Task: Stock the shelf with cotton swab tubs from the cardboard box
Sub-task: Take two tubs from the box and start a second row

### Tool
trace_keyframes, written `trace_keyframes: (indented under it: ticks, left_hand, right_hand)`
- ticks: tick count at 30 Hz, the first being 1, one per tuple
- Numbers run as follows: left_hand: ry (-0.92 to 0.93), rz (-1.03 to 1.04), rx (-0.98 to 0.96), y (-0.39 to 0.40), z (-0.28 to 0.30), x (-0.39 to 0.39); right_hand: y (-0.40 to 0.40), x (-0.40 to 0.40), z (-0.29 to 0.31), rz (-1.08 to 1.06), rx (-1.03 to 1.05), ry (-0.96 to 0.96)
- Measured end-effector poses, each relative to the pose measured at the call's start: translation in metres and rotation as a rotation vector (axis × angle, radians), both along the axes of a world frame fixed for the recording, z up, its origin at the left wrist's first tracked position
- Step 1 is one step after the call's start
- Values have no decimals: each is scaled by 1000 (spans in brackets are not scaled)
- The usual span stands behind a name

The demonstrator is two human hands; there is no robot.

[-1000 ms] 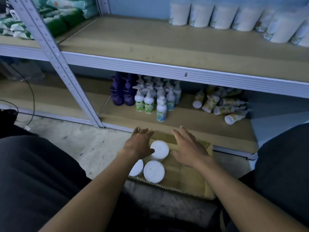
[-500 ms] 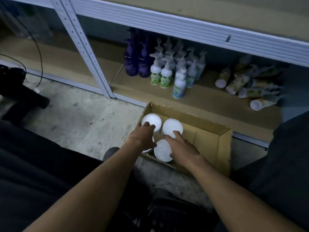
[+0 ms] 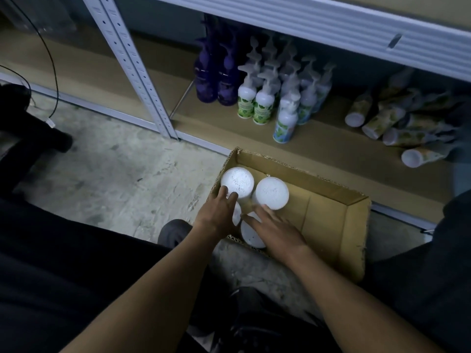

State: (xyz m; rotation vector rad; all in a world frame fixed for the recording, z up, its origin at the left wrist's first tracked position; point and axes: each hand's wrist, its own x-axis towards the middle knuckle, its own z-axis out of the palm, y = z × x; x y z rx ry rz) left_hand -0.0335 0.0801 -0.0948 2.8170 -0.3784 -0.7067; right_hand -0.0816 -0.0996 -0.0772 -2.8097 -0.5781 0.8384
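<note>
Now lower than 0.5 s ago — both hands deeper among the tubs | left hand (image 3: 220,214) fingers curl round far-left tub (image 3: 237,183) | right hand (image 3: 276,229) spread flat on near tub (image 3: 251,235) | tubs: white, round (four, upright) — left end of cardboard box (image 3: 331,220), on floor before shelf (image 3: 318,141).

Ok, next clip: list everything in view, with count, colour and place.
cotton swab tubs: four, white, left end of the box
cardboard box: one, brown, open, on the floor before the shelf
purple pump bottles: at least two, bottom shelf
white pump bottles: a cluster, green and blue labels, right of the purple ones
lying bottles: several, patterned, shelf right
cable: one, black, far left
hands: left hand on the left tubs, right hand on the near right tub
</note>
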Motion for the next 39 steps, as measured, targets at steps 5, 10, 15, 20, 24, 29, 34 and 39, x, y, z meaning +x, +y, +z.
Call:
trace_keyframes:
  ticks: [5, 10, 15, 20, 24, 29, 34, 39]
  left_hand:
    - [-54, -11, 40, -2, -9, -5]
    - [-54, 39, 59, -3, -7, -3]
    - [-30, 30, 78, -5, -1, -3]
    - [-49, 28, 73, -7, 4, -3]
    - [-63, 7, 89, -11, 12, -4]
    - [-26, -5, 71, -15, 27, -3]
    - [-20, -11, 44, -22, 54, 3]
    - [-51, -26, 38, -30, 94, 15]
  right_hand:
    - [-2, -1, -12, 12, 35, -53]
    - [-2, -1, -17, 9, 82, -102]
    - [-3, -2, -11, 25, 98, -116]
    - [-7, -1, -5, 36, 93, -134]
    - [-12, -1, 1, 18, 98, -154]
    - [-25, 0, 24, -51, 87, -153]
    - [-32, 6, 56, -185, 112, -57]
    - [-39, 15, 99, -254, 152, -38]
